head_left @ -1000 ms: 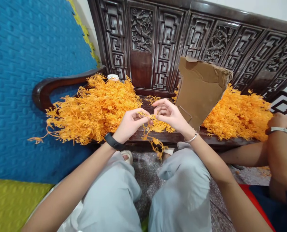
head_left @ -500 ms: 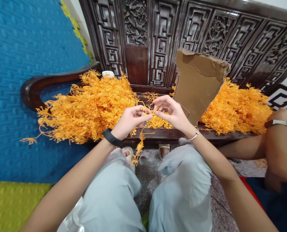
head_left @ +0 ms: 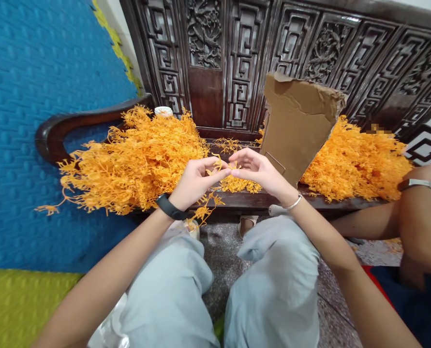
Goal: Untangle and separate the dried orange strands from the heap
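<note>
My left hand and my right hand meet fingertip to fingertip above the bench seat. Each closes thumb against finger on a thin orange strand, whose exact shape between the tips is partly hidden. From below my left hand dangles a frilly, branching tail of orange strands; its join to the pinched part is hidden. Behind my fingers lies a small heap of short orange pieces. A large pile of orange branching strands rises to the left of my left hand.
A brown cardboard piece stands upright on the dark carved wooden bench. Past it lies another orange pile, beside another person's arm. A white round container sits behind the left pile. Blue mat covers the left.
The hanging orange tail has swung up and left, closer to my left wrist. Both hands remain together in nearly the same place, with small finger shifts.
</note>
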A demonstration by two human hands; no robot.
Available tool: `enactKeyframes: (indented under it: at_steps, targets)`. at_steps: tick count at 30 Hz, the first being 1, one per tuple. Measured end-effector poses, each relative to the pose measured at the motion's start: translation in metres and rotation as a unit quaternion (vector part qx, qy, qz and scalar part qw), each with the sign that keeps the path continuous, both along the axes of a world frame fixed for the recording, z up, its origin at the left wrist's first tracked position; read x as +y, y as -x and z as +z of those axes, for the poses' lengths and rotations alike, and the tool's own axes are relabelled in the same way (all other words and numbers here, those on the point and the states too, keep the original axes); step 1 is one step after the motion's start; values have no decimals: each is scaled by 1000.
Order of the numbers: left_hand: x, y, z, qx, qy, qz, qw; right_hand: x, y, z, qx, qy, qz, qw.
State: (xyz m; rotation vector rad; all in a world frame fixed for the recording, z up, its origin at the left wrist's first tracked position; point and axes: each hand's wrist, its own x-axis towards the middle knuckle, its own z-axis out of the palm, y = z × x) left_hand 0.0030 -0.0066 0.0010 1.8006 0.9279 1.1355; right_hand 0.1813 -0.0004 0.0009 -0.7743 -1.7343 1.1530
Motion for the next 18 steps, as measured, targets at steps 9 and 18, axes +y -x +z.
enactKeyframes:
  at_steps: [9,18]
  targets:
    - [0,2,1,-18,7,9,1000,-3,5,3,-53,-164,-69,983]
    - [-3,5,1,-12,-6,31,999,-2,6,6,-105,-185,-77,974]
